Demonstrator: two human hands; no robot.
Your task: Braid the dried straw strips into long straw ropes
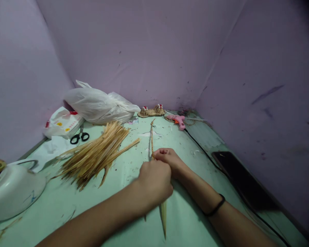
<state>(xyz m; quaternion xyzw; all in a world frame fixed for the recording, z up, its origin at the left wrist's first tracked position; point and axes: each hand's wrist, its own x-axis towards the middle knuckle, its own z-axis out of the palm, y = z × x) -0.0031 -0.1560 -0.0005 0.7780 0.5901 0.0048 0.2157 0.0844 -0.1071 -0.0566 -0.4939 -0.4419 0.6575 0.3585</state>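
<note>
Straw braid (151, 140) held: left hand (155, 180), right hand (169, 160)

Pinches a thin braid (151, 137) at the centre of the frame with the right hand (168, 158); curls the left hand (154, 178) just below, hold hidden. Has a bundle of dry strips (95, 156) left of centre on the green bench (126, 161), black-handled scissors (79, 137) and a white plastic bag (100, 104) beyond, a pink glue gun (180, 122) right of centre, a dark slab (247, 185) lower right.
</note>
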